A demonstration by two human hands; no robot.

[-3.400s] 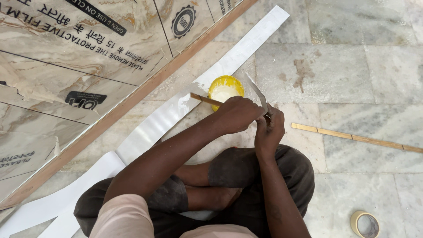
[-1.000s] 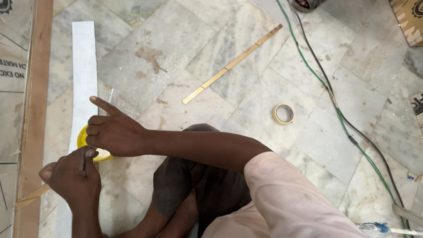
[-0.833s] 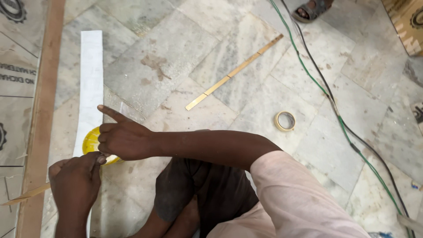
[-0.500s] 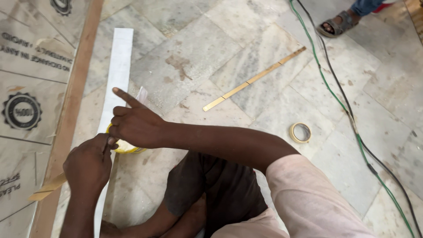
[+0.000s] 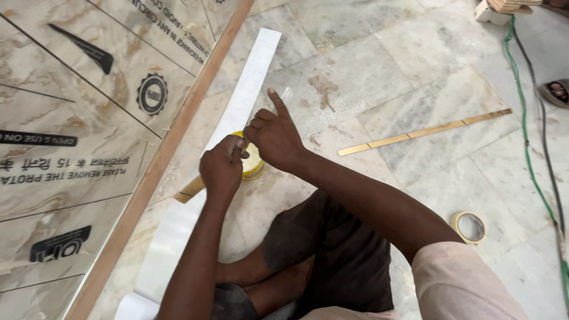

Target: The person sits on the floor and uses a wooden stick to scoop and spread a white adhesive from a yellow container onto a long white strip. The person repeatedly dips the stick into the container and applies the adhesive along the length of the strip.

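From the head view, the person sits cross-legged on the marble floor (image 5: 355, 77), both hands meeting over a small yellow tin (image 5: 253, 165) that stands on the floor beside a long white strip (image 5: 249, 89). The left hand (image 5: 222, 167) is clenched, fingertips pinched at the tin's rim; what it pinches is too small to tell. The right hand (image 5: 274, 137) curls over the tin's top with the forefinger pointing up, and a thin clear sliver shows just past it. A wooden stick (image 5: 191, 191) pokes out under the left wrist. A board (image 5: 89, 118) with protective film lies along the floor's left edge, a brass strip (image 5: 424, 131) lies to the right, a tape roll (image 5: 470, 227) near the right knee, and a green cable (image 5: 524, 118) by the right edge.

Both hands crowd the tin, so a slip could tip it and spill onto the white strip.
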